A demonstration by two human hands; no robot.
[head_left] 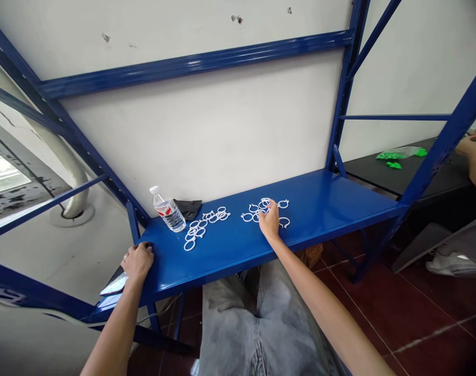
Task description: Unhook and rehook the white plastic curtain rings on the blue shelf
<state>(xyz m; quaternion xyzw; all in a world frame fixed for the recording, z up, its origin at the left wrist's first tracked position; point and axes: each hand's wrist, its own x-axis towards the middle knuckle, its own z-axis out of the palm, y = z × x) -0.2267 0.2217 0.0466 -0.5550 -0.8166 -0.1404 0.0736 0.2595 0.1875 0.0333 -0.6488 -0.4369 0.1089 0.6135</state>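
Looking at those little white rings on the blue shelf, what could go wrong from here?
The right hand rests on one cluster of white rings; a sweep could push some across the smooth blue shelf and off its front edge. The water bottle sits close to the other rings; a bump might topple it onto them. The phone by the left hand seems to jut past the shelf corner and could slip.

Blue shelf [320, 198]: white rings [257, 209], bottle [167, 211]

The single head-worn view looks forward and down, from close, onto a blue shelf [300, 209] against a white wall [222, 130].
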